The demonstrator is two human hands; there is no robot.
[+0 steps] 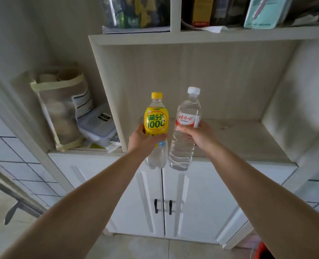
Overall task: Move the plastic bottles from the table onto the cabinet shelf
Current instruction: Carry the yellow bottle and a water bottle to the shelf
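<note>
My left hand point(142, 140) grips a clear bottle with a yellow label and yellow cap point(156, 120), held upright. My right hand point(197, 135) grips a clear water bottle with a red-and-white label and white cap point(186, 126), tilted slightly right. Both bottles hang in the air side by side, just in front of the open cabinet shelf point(239, 139), whose light wood surface lies behind them. The bottoms of both bottles are level with the shelf's front edge.
White double doors with black handles point(163, 206) close the cabinet below the shelf. The left compartment holds a mesh bag point(61, 109) and a plastic box point(97, 126). Books and bags fill the upper shelf point(211, 14). A red object point(263, 251) sits on the floor at bottom right.
</note>
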